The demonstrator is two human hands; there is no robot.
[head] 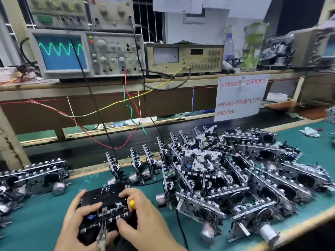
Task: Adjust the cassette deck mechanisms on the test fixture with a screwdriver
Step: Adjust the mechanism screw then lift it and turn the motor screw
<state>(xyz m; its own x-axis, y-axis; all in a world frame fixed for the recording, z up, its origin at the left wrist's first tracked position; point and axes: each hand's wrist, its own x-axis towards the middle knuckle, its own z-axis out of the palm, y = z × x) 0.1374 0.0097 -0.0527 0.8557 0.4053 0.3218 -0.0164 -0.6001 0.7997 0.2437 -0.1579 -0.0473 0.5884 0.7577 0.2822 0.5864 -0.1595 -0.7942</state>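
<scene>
White hand-lettering that looks like "FE" is scrawled on the black cassette (pixel 107 193) seated in the cassette deck mechanism (pixel 108 212) at the near edge of the green tabletop (pixel 45 214); a white sign (pixel 239 97) hanging from the shelf (pixel 108 84) carries red Chinese characters, partly blurred (one line ends 关的动作). The mechanism lies between both hands. The left hand (pixel 79 221) holds its left side, fingers (pixel 91 207) spread and bent over the top edge, thumb underneath near a metal part that juts toward the camera. The right hand (pixel 143 221) is clenched around a screwdriver — only its yellow handle (pixel 132 203) shows, peeking between the curled fingers — while the thumb presses on the mechanism's front edge. On the shelf an oscilloscope (pixel 87 53) shows a green sine wave on its blue screen. A heap of similar deck mechanisms (pixel 235 174) lies on the tabletop to the right, a few more (pixel 32 176) to the left.
</scene>
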